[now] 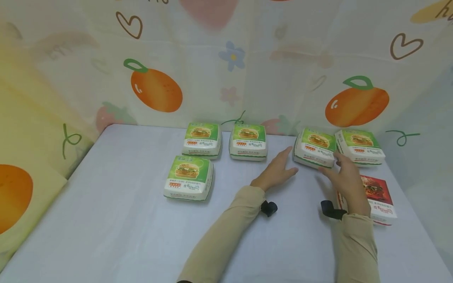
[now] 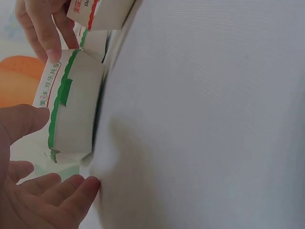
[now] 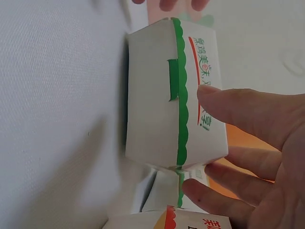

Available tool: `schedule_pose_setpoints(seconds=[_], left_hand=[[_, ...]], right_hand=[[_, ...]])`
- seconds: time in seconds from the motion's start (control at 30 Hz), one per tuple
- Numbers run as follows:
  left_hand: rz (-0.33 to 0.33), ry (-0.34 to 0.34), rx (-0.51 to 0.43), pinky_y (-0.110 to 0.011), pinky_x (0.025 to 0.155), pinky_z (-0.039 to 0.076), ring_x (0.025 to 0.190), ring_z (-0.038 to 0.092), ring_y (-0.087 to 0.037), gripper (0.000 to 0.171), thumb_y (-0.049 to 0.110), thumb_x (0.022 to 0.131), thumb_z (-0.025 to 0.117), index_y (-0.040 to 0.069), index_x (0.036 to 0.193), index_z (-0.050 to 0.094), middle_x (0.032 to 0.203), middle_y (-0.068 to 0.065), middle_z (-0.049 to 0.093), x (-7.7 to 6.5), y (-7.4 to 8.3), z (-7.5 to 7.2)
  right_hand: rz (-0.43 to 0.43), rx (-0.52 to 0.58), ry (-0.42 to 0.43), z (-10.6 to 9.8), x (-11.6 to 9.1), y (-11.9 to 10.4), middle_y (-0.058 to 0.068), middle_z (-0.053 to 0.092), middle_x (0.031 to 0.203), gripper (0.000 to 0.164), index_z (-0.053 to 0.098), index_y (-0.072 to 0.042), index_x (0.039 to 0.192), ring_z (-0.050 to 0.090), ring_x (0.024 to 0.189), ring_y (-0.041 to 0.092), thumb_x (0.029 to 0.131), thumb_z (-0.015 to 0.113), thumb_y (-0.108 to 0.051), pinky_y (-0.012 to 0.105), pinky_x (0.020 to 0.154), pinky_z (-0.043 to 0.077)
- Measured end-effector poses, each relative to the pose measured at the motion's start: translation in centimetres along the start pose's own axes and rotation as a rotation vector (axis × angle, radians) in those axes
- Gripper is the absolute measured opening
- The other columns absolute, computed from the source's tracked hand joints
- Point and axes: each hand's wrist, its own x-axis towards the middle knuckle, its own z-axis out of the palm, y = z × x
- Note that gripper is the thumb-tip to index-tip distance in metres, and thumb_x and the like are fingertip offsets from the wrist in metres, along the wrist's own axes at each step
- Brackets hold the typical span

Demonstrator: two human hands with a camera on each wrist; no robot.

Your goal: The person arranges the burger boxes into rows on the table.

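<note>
A white-and-green burger box (image 1: 315, 148) stands at the back right of the table, turned slightly. My right hand (image 1: 349, 182) is at its front right corner, the thumb overlapping its printed front in the right wrist view and the other fingers extended along its right side. To the box's left, my left hand (image 1: 276, 171) is spread with its thumb apart from the fingers, nothing held in it. Another green burger box (image 1: 361, 142) sits close on the right. Below my right hand lies a red-and-white burger box (image 1: 380, 196), partly hidden by the hand and wrist.
Two green burger boxes, one left (image 1: 201, 137) and one right (image 1: 248, 139), stand along the back edge. A third green box (image 1: 189, 177) lies in front of the left one. A patterned curtain (image 1: 276, 74) hangs behind the white-covered table (image 1: 116, 220).
</note>
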Motion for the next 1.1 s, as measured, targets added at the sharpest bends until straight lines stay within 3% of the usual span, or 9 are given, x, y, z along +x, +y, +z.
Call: schedule_pose_setpoints(seconds=[0.3, 0.43, 0.57, 0.87, 1.1], left_hand=[[0.004, -0.001, -0.054, -0.028, 0.124, 0.019, 0.153, 0.021, -0.016, 0.074, 0.024, 0.099, 0.059, 0.012, 0.159, 0.018, 0.166, -0.003, 0.023, 1.2, -0.2, 0.8], [-0.01, 0.024, -0.055, -0.03, 0.119, 0.032, 0.144, 0.039, -0.02, 0.069, 0.022, 0.098, 0.061, 0.01, 0.157, 0.025, 0.158, -0.009, 0.038, 1.1, -0.1, 0.9], [-0.021, 0.087, -0.085, -0.029, 0.106, 0.045, 0.123, 0.053, -0.02, 0.067, 0.022, 0.097, 0.062, 0.01, 0.155, 0.031, 0.141, -0.012, 0.049, 1.0, 0.0, 0.9], [-0.04, 0.145, -0.135, -0.023, 0.087, 0.046, 0.098, 0.048, -0.01, 0.061, 0.024, 0.096, 0.064, 0.011, 0.151, 0.04, 0.125, -0.011, 0.052, 0.5, 0.1, 0.8], [-0.01, 0.203, -0.158, -0.019, 0.084, 0.047, 0.102, 0.054, -0.012, 0.052, 0.023, 0.097, 0.063, 0.007, 0.144, 0.045, 0.135, -0.012, 0.052, 0.1, 0.2, 0.7]], right_hand=[[-0.04, -0.017, 0.014, 0.0, -0.1, -0.2, 0.033, 0.03, 0.155, 0.08, 0.023, 0.003, 0.154, 0.036, 0.136, 0.054, 0.096, 0.064, -0.033, 0.07, 0.104, 0.035], [-0.05, -0.022, 0.021, 0.0, -0.2, -0.3, 0.032, 0.031, 0.154, 0.076, 0.027, 0.004, 0.153, 0.038, 0.135, 0.054, 0.096, 0.065, -0.029, 0.069, 0.104, 0.036], [-0.057, -0.01, 0.034, 0.0, -0.2, -0.4, 0.03, 0.033, 0.155, 0.074, 0.03, 0.003, 0.152, 0.039, 0.136, 0.052, 0.095, 0.066, -0.026, 0.069, 0.106, 0.035], [-0.095, 0.015, 0.096, 0.4, -0.2, -0.6, 0.031, 0.038, 0.15, 0.067, 0.037, 0.003, 0.149, 0.045, 0.133, 0.05, 0.093, 0.068, -0.018, 0.067, 0.106, 0.035], [-0.131, 0.091, 0.183, 0.6, -0.4, -0.7, 0.028, 0.045, 0.143, 0.06, 0.046, 0.002, 0.145, 0.051, 0.129, 0.048, 0.093, 0.069, -0.018, 0.064, 0.107, 0.037]])
